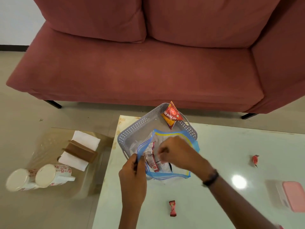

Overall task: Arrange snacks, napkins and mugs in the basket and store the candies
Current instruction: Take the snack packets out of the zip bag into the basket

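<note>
A clear zip bag (166,175) with blue and yellow edges lies across the near side of the grey perforated basket (137,128) on the white table (222,146). My left hand (132,177) pinches the bag's left edge. My right hand (178,151) reaches into the bag's mouth, fingers curled on a snack packet (151,158); the grip is blurred. A red snack packet (171,115) leans in the basket's far corner. Two red wrapped candies (172,208) (255,160) lie loose on the table. Two floral mugs (52,175) (19,179) and white napkins (85,139) in a brown holder (79,151) sit on a low glass table at left.
A pink container (293,195) with a lid sits at the table's right edge. A red-brown sofa (140,68) stands behind the table. The glass side table (41,146) sits lower, left of the white one, on a beige tiled floor.
</note>
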A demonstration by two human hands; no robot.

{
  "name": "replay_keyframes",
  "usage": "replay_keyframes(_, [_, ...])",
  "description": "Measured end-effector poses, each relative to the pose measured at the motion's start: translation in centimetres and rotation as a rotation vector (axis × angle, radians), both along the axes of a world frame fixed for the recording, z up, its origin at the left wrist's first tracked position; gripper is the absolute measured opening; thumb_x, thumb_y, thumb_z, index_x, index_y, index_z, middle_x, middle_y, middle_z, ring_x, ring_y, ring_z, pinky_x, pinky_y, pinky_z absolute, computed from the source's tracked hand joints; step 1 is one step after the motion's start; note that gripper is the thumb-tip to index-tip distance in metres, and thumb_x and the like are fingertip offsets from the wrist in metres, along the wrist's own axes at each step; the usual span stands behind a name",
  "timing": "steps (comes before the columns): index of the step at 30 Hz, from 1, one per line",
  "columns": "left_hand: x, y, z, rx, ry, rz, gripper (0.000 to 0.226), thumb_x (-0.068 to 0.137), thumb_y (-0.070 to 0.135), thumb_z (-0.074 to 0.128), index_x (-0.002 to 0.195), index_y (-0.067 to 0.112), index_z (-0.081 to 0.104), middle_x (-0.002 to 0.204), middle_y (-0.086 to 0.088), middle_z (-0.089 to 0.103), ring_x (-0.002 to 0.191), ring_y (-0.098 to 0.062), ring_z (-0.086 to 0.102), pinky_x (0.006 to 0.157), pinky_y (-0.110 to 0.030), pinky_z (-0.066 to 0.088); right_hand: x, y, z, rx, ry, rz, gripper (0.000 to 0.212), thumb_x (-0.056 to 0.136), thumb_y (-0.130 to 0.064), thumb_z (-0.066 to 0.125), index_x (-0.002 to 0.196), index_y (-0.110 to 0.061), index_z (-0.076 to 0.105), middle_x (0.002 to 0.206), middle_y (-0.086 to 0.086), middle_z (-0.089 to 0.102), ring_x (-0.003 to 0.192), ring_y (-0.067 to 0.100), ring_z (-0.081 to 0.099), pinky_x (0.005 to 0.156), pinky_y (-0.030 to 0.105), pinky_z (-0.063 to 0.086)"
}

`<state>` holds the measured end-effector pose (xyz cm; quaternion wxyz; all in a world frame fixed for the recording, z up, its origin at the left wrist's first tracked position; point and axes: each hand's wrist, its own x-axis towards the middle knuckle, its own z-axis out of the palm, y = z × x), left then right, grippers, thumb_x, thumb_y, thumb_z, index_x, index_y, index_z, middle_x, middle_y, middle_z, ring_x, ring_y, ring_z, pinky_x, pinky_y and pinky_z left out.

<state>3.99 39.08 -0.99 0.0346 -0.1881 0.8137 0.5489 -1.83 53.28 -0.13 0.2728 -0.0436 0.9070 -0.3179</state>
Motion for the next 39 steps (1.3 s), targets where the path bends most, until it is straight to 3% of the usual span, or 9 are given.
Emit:
replay_keyframes(5, [1.2,-0.1,0.1,-0.058,0.042,-0.027,0.024,0.092,0.018,0.053,0.069,0.016,0.055,0.056,-0.004,0.057,0.049,-0.011,0.048,0.044,-0.014,0.035,-0.3,-3.4,-7.9,0.296,-0.178,0.184,0.020,0.086,-0.005,0.052,0.102,0.004,0.061,0.111,0.025,0.065,0.105,0.037,0.062,0.087,0.037,0.049])
replay_keyframes(7, [1.5,0.0,0.0,-0.062,0.052,-0.028,0.018,0.092,0.017,0.053,0.075,0.015,0.058,0.061,-0.002,0.060,0.052,-0.011,0.053,0.043,-0.012,0.038,-0.1,-3.8,-9.2,0.295,-0.167,0.140,0.013,0.085,-0.008,0.054,0.088,0.002,0.062,0.108,0.023,0.066,0.105,0.036,0.062,0.087,0.036,0.050])
replay_keyframes(11, [2.0,-0.3,-0.3,-0.042,0.045,0.022,0.016,0.093,0.018,0.052,0.083,0.010,0.061,0.063,-0.001,0.060,0.055,-0.016,0.054,0.045,-0.011,0.041,0.7,-4.9,-10.4,0.314,-0.080,-0.004,0.026,0.089,-0.017,0.052,0.108,-0.002,0.060,0.113,0.018,0.065,0.108,0.034,0.060,0.085,0.036,0.050])
replay_keyframes(16, [2.2,-1.0,-0.4,-0.014,0.042,0.035,0.016,0.093,0.022,0.051,0.082,0.013,0.059,0.066,0.000,0.062,0.059,-0.014,0.058,0.046,-0.010,0.043,1.5,-4.8,-8.2,0.338,0.055,-0.097,0.027,0.088,-0.026,0.055,0.105,-0.005,0.059,0.109,0.016,0.065,0.104,0.034,0.061,0.083,0.034,0.048])
replay_keyframes(21, [2.5,-0.7,0.1,0.005,0.046,0.051,0.014,0.092,0.020,0.051,0.089,0.010,0.060,0.071,0.002,0.060,0.058,-0.012,0.056,0.042,-0.005,0.039,2.6,-3.6,-5.0,0.139,0.210,-0.208,0.033,0.088,-0.008,0.049,0.120,-0.015,0.047,0.092,0.009,0.064,0.078,0.025,0.059,0.068,0.031,0.044])
replay_keyframes(24, [2.6,-0.9,0.2,0.017,0.051,0.035,0.013,0.091,0.022,0.052,0.093,0.011,0.059,0.078,0.004,0.063,0.065,-0.013,0.060,0.043,-0.004,0.040,3.2,-2.3,-2.6,-0.078,0.256,-0.167,0.021,0.089,-0.008,0.051,0.098,-0.013,0.069,0.086,0.006,0.072,0.071,0.018,0.061,0.064,0.020,0.044])
replay_keyframes(29, [2.7,-1.2,0.0,0.014,0.064,0.021,0.025,0.091,0.022,0.052,0.102,0.002,0.062,0.086,-0.007,0.065,0.066,-0.015,0.058,0.045,-0.005,0.042,4.3,-0.2,0.0,-0.201,0.099,-0.020,0.036,0.078,0.002,0.064,0.112,-0.011,0.067,0.113,0.002,0.066,0.094,0.010,0.059,0.070,-0.001,0.045])
replay_keyframes(34, [2.1,-0.7,0.2,0.009,0.083,0.017,0.024,0.092,0.022,0.051,0.095,0.000,0.061,0.083,-0.008,0.063,0.063,-0.013,0.056,0.049,-0.003,0.042,4.2,0.5,2.0,-0.064,0.427,-0.005,0.018,0.076,-0.017,0.076,0.093,-0.015,0.076,0.105,0.005,0.070,0.095,0.020,0.063,0.076,0.018,0.048])
replay_keyframes(39, [1.0,-0.2,0.6,0.035,0.109,0.046,0.020,0.094,0.023,0.049,0.091,0.006,0.060,0.083,-0.011,0.063,0.074,-0.021,0.060,0.050,-0.006,0.046,3.9,1.2,4.3,-0.052,0.835,-0.080,0.013,0.075,-0.029,0.075,0.076,-0.016,0.076,0.091,0.002,0.061,0.088,0.016,0.050,0.069,0.024,0.043])
